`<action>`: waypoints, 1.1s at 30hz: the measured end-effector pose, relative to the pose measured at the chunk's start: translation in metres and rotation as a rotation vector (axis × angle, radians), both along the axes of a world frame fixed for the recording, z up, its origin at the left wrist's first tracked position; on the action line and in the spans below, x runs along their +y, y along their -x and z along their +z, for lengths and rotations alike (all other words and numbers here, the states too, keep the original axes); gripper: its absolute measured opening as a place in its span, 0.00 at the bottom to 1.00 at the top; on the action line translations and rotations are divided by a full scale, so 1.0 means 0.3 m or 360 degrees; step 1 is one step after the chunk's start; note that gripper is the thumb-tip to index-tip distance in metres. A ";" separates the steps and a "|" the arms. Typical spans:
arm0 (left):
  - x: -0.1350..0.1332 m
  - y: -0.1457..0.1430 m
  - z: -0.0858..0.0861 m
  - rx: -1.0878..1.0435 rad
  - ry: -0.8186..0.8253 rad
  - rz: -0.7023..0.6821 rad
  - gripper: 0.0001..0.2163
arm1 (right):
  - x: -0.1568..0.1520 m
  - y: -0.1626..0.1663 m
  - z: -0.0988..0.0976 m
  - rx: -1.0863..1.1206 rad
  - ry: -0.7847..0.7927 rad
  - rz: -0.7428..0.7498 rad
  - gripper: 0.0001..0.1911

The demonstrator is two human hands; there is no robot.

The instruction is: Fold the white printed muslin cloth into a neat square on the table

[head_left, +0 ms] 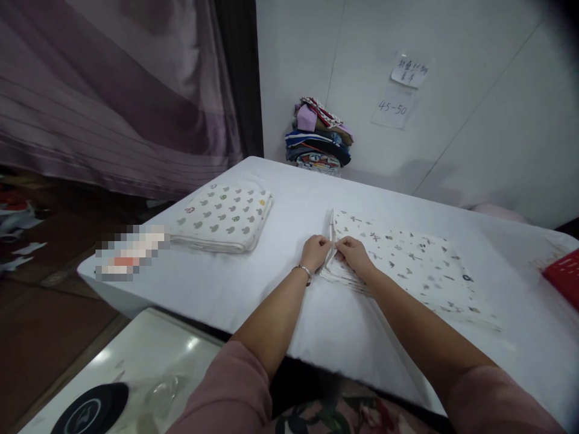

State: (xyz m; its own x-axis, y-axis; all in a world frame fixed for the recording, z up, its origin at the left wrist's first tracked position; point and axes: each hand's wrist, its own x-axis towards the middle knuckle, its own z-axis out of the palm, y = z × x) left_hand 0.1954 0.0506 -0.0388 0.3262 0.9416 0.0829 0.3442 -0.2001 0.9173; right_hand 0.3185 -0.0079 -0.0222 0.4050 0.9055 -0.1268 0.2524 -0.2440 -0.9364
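The person's left hand [315, 250] and right hand [354, 253] meet at the near left edge of a white printed cloth [407, 265] spread flat on the tabletop [253, 289], which is covered in white. Both hands are closed in a pinch on the cloth's edge, fingers curled, and between them a narrow fold of the fabric stands up from the surface. The two hands are just beside each other, almost touching. A thin bracelet [304, 269] circles the left wrist, and pink sleeves cover both upper arms.

The cloth carries small dark and coloured marks and stretches away to the right. Well apart from it, to the left, lies a folded cloth [224, 217] with rows of small grey shapes, resting flat near the tabletop's left edge. At the far side, against the white wall, sits a stack of folded clothes [319, 135] in mixed colours. Two paper notes [402, 90] are stuck on the wall above. A red object [563, 274] shows at the right edge.
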 end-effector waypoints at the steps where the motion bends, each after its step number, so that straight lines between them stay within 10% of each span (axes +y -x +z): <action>1: -0.001 0.000 0.002 -0.0006 0.0018 0.0004 0.05 | 0.001 0.005 0.005 0.0008 -0.0001 -0.0012 0.07; 33: -0.002 -0.003 -0.014 -0.0068 0.0080 0.0014 0.05 | 0.026 0.002 -0.035 0.0214 0.0046 -0.0078 0.06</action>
